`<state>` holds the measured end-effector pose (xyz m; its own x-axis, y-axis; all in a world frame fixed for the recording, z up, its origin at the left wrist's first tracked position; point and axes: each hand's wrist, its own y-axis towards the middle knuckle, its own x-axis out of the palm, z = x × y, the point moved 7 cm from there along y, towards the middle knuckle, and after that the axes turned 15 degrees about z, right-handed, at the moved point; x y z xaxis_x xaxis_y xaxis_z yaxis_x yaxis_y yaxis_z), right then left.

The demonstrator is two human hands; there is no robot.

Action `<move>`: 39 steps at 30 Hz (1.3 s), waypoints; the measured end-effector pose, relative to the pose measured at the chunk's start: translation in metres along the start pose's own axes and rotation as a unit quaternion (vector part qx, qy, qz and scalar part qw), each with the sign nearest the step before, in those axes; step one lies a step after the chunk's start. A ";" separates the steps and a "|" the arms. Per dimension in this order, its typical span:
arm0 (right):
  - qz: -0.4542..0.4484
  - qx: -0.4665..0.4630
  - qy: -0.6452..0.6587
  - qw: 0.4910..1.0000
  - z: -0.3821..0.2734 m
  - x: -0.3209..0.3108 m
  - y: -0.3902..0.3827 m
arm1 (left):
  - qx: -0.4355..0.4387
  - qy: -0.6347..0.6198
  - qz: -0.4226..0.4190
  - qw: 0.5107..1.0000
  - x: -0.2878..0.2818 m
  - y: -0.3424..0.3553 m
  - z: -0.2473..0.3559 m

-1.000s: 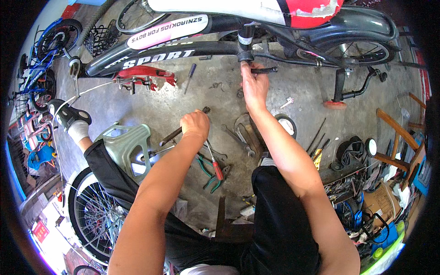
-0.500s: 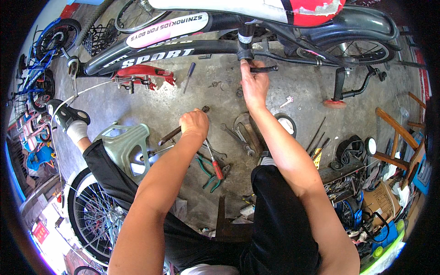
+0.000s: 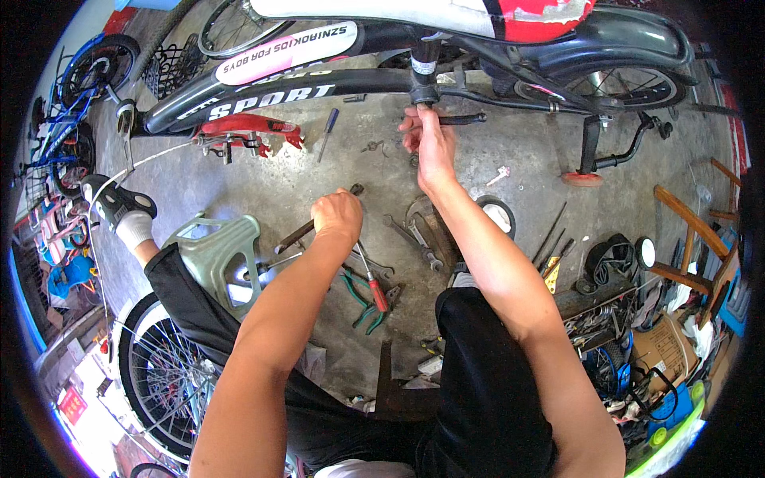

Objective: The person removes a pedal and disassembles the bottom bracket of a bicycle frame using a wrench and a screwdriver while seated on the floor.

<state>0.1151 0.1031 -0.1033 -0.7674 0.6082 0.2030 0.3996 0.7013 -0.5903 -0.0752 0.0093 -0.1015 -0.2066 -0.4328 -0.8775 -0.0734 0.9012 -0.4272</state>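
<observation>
My left grip (image 3: 336,217) is closed around a dark rod (image 3: 296,237), its long axis slanting from near left to far right. My right grip (image 3: 435,151), the closer one, is at the black bar (image 3: 464,119), which points right, just on the near side of the bicycle frame (image 3: 366,83); its fingers curl loosely, whether clamped I cannot tell.

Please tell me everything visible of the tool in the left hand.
The tool is a dark brown bar, perhaps wood or rusty metal. The left hand grips it, hiding its middle. One end sticks out toward the lower left; a dark, blunt end past that hand at upper right seems part of it. It slants over the floor; whether they touch is unclear.
</observation>
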 end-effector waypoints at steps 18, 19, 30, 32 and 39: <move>0.022 -0.162 -0.204 0.965 -0.014 -0.010 0.009 | 0.007 0.006 0.015 1.000 0.005 0.002 -0.002; 0.054 -0.220 -0.230 0.946 -0.020 -0.013 0.009 | 0.011 0.009 0.014 1.000 0.004 0.002 0.000; -0.007 -0.073 -0.120 0.990 -0.013 -0.008 0.003 | 0.003 0.011 -0.005 1.000 0.008 0.003 -0.002; 0.015 -0.121 -0.123 0.985 -0.013 -0.012 0.007 | 0.000 0.007 -0.004 1.000 0.007 0.004 0.001; -0.058 0.056 -0.042 0.996 -0.001 -0.002 -0.001 | -0.006 -0.010 0.000 1.000 0.004 0.002 -0.003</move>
<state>0.1171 0.1017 -0.1021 -0.8459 0.4896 0.2115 0.2515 0.7158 -0.6514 -0.0793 0.0094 -0.1050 -0.1872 -0.4331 -0.8817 -0.0852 0.9013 -0.4247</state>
